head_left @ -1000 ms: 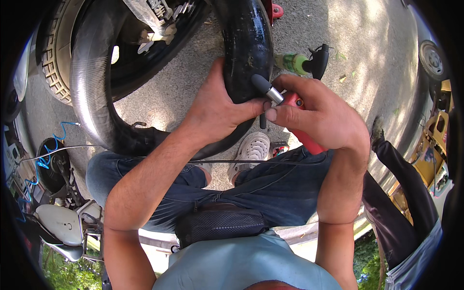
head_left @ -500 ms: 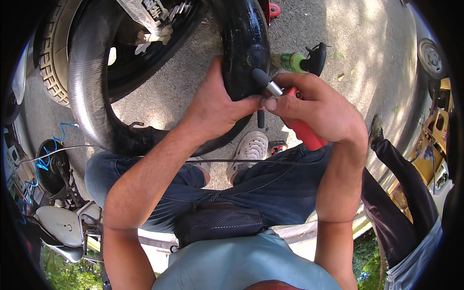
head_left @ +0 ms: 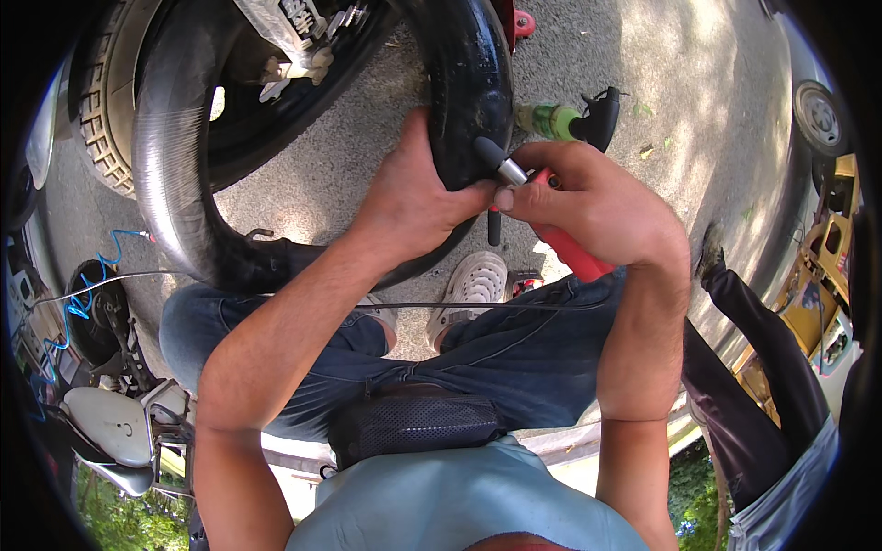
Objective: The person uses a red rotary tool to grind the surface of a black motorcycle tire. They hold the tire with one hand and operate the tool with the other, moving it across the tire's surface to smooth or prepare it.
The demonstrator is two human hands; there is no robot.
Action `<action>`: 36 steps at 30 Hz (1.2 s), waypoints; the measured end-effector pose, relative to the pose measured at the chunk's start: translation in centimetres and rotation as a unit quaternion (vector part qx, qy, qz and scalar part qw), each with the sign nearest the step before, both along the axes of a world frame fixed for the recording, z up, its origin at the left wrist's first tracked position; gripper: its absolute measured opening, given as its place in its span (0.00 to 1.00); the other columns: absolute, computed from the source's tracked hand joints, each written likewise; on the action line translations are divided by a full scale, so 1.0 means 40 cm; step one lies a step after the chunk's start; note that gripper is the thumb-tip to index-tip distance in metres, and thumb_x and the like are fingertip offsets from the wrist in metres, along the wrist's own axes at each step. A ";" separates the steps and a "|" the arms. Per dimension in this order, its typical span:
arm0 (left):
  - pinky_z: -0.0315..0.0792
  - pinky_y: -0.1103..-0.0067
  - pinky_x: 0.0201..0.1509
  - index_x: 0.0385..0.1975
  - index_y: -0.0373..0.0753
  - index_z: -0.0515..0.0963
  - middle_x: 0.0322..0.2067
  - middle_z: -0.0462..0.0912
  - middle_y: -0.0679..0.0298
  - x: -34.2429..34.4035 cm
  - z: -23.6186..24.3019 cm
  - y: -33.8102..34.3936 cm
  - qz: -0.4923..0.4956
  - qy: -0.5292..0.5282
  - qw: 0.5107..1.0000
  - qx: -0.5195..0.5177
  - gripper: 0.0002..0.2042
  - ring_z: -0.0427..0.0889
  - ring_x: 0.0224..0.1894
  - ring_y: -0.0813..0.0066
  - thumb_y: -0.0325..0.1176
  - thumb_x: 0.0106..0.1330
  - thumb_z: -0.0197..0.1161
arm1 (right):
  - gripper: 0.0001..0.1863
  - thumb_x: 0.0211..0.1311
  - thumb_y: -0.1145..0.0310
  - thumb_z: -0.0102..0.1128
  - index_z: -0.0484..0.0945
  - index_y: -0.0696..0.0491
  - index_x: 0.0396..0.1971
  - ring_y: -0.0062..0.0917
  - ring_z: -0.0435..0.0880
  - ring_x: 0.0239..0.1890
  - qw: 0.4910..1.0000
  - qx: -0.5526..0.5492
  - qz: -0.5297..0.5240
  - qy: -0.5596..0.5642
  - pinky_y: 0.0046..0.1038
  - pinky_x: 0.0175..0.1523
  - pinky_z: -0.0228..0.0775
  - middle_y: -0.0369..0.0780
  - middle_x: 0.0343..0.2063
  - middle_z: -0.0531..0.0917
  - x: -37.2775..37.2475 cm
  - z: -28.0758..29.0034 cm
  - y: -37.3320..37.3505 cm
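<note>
A shiny black inflated inner tube [head_left: 173, 188] rises in front of my knees. My left hand [head_left: 409, 197] is closed around its right side, with the thumb lying toward my other hand. In my right hand [head_left: 602, 202] is a red handheld rotary tool [head_left: 574, 250], whose silver neck ends in a dark grey rounded tip [head_left: 491, 151]. That tip lies against or just over the tube wall; contact is hard to tell. My right thumb and fingers meet by the neck, close to my left thumb.
A green spray bottle [head_left: 551, 119] with a black head lies beyond my right hand. Upper left are a treaded tyre [head_left: 103, 129] and metal wheel parts [head_left: 299, 55]. A dark cable [head_left: 496, 306] crosses before my shoes. Another person's legs [head_left: 749, 395] are at right, a blue coiled hose [head_left: 81, 303] at left.
My right hand and the rotary tool have shifted slightly left, the tip a little lower along the tube. My left hand keeps its hold on the tube.
</note>
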State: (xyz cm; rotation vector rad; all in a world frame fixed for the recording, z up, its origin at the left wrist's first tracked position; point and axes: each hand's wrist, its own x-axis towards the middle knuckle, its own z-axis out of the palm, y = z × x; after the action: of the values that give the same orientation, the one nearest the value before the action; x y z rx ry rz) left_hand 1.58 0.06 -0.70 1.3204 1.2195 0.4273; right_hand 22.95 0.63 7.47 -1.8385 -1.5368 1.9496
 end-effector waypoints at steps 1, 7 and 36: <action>0.80 0.66 0.55 0.64 0.33 0.63 0.49 0.84 0.48 0.000 -0.002 -0.001 0.000 -0.003 1.000 -0.003 0.41 0.87 0.50 0.55 0.42 0.55 0.80 | 0.28 0.61 0.50 0.68 0.86 0.63 0.45 0.32 0.88 0.33 1.000 -0.001 0.002 -0.010 0.33 0.43 0.78 0.48 0.29 0.88 -0.002 0.005 0.004; 0.80 0.65 0.55 0.64 0.34 0.62 0.49 0.84 0.47 0.004 0.002 0.007 -0.008 0.007 1.000 0.002 0.42 0.87 0.51 0.54 0.42 0.55 0.80 | 0.27 0.61 0.50 0.68 0.87 0.63 0.44 0.33 0.88 0.34 0.999 -0.005 0.009 -0.040 0.33 0.43 0.79 0.49 0.29 0.88 -0.002 0.010 0.015; 0.80 0.70 0.58 0.66 0.32 0.63 0.52 0.82 0.52 0.005 0.026 0.012 0.000 -0.074 0.997 -0.026 0.43 0.85 0.52 0.64 0.42 0.56 0.82 | 0.28 0.62 0.53 0.72 0.84 0.63 0.51 0.23 0.85 0.38 0.991 -0.047 -0.120 0.042 0.26 0.47 0.77 0.43 0.34 0.88 0.031 0.024 -0.007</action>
State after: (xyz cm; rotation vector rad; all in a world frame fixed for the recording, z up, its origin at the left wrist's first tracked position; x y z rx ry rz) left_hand 1.78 0.55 0.33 1.2235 1.1003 0.4816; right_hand 24.18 0.34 8.42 -1.8490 -1.1585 1.9892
